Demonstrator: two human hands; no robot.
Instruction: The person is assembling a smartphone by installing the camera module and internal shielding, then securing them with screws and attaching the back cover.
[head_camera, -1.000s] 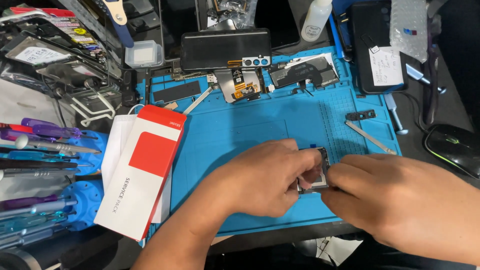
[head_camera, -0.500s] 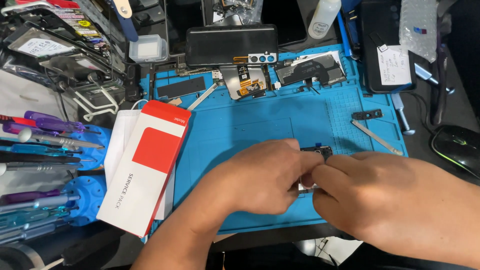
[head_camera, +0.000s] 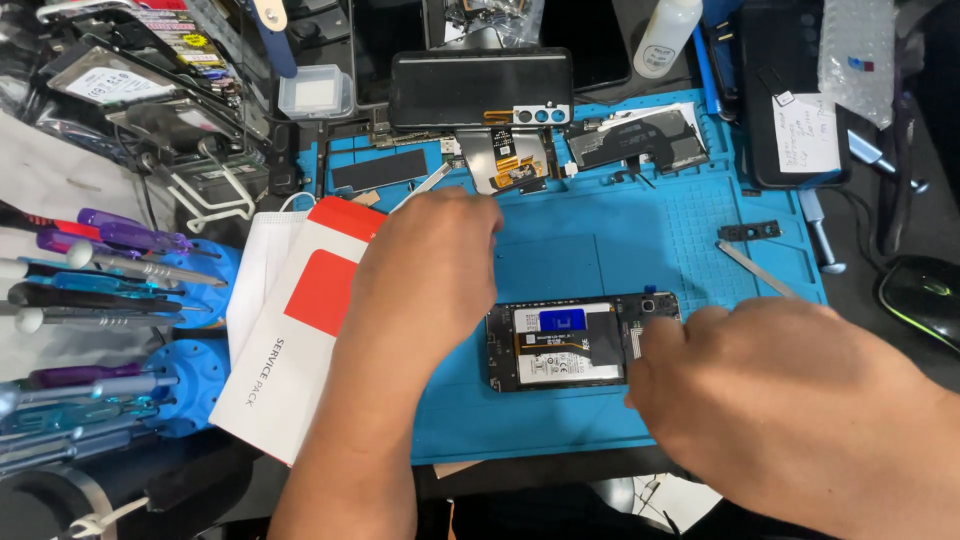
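Note:
An opened phone lies flat on the blue work mat, its back cover off, showing a white battery with a blue label. My right hand rests on the phone's right end, thumb and fingertips on the frame near the camera corner. My left hand hovers over the mat to the left of the phone, apart from it, fingers loosely curled with nothing seen in them. Its knuckles are close to a thin metal pry tool.
A red and white box lies at the mat's left edge beside racks of screwdrivers. A black phone back, boards and flex parts line the mat's far edge. A metal strip and a computer mouse sit right.
My left hand has let go of the phone and moved up and left. The phone, earlier covered by both hands, now lies uncovered under my right hand only.

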